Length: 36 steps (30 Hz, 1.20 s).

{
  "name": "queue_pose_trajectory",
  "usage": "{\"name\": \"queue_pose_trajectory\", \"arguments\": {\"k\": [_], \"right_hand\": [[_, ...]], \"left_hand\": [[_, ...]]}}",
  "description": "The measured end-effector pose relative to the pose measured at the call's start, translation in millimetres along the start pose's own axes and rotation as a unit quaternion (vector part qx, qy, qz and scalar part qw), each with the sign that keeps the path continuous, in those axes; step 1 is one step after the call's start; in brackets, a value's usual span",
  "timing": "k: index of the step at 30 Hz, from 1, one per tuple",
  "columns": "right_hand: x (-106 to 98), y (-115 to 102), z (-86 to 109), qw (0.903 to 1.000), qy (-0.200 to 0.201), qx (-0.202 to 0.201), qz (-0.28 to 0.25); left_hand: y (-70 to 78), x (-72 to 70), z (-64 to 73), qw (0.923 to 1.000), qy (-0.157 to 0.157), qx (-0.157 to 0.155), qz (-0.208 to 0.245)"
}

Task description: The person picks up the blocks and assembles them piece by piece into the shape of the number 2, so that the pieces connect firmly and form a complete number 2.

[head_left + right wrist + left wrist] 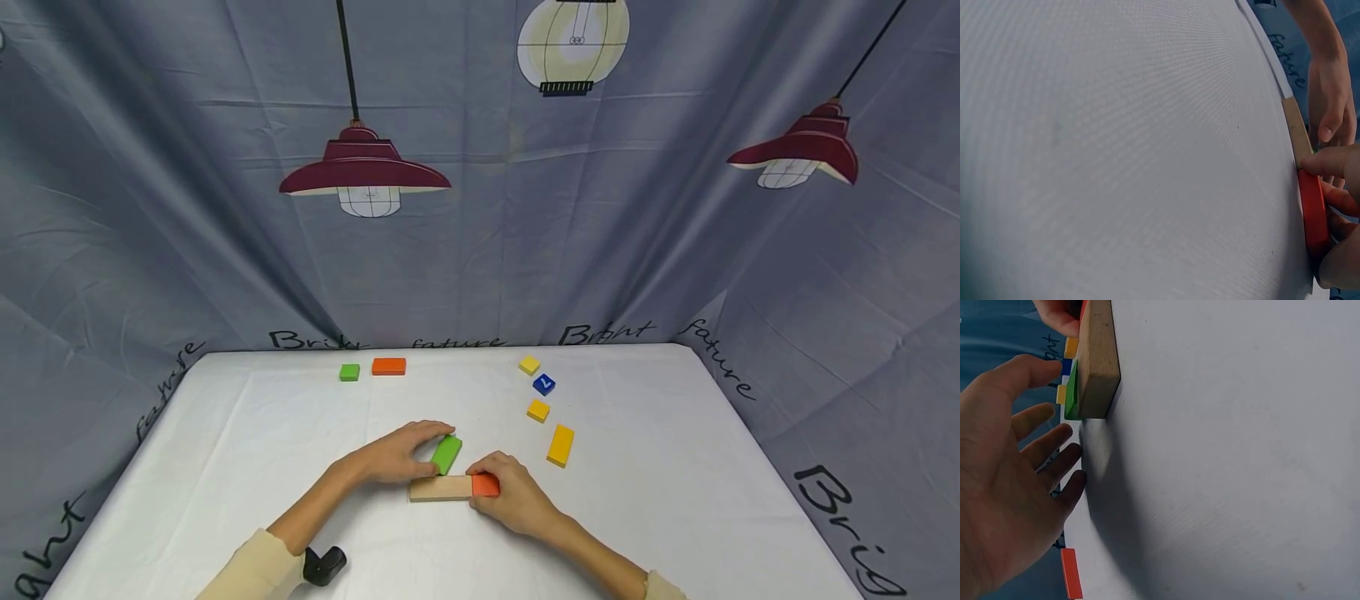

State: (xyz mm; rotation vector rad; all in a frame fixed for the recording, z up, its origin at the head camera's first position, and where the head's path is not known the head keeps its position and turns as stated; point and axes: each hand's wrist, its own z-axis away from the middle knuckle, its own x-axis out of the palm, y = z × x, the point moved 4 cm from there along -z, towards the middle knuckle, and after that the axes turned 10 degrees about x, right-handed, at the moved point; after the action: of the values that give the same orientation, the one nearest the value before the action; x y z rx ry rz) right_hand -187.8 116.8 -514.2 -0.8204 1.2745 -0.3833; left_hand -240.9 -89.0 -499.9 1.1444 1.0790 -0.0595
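A plain wooden block (440,489) lies lengthwise near the middle of the table, with an orange-red block (486,485) end to end against its right end. My right hand (517,498) grips the orange-red block, its fingers and thumb around it in the right wrist view (1338,215). Just behind the wooden block a green block (447,455) lies at a slant. Around the green block's left side is my left hand (393,452), thumb by its near end and fingertips by its far end. In the left wrist view those fingers look spread and loosely bent; contact cannot be told.
At the back left lie a small green block (349,372) and an orange block (388,367). Toward the right are two small yellow blocks (529,365), a blue block (543,384) with a white mark and a longer yellow block (560,446). A grey curtain (480,250) hangs behind the table.
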Motion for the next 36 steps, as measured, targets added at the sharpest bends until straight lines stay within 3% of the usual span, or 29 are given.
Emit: {"name": "queue_pose_trajectory", "arguments": {"k": [7, 17, 20, 24, 30, 36], "right_hand": [[0.0, -0.1, 0.9, 1.0000, 0.003, -0.001, 0.002], [1.1, 1.4, 0.0, 1.0000, -0.002, 0.005, 0.004], [1.0, 1.4, 0.0, 1.0000, 0.000, 0.002, 0.006], [0.9, 1.1, -0.2, 1.0000, 0.000, -0.001, 0.008], [1.0, 0.7, -0.2, 1.0000, -0.001, -0.001, 0.006], [0.9, 0.2, 0.4, 1.0000, 0.001, -0.002, 0.004]], "left_hand": [[5.1, 3.7, 8.3, 0.9997, -0.005, 0.001, -0.024], [12.7, 8.1, 23.6, 0.9998, -0.001, 0.001, -0.022], [16.6, 10.6, 27.8, 0.9981, 0.006, 0.013, -0.059], [25.4, 14.1, 31.9, 0.9924, 0.014, 0.036, -0.117], [38.3, 19.4, 35.3, 0.9852, 0.023, 0.054, -0.161], [46.7, 30.4, 36.0, 0.9641, 0.023, 0.086, -0.250]]}}
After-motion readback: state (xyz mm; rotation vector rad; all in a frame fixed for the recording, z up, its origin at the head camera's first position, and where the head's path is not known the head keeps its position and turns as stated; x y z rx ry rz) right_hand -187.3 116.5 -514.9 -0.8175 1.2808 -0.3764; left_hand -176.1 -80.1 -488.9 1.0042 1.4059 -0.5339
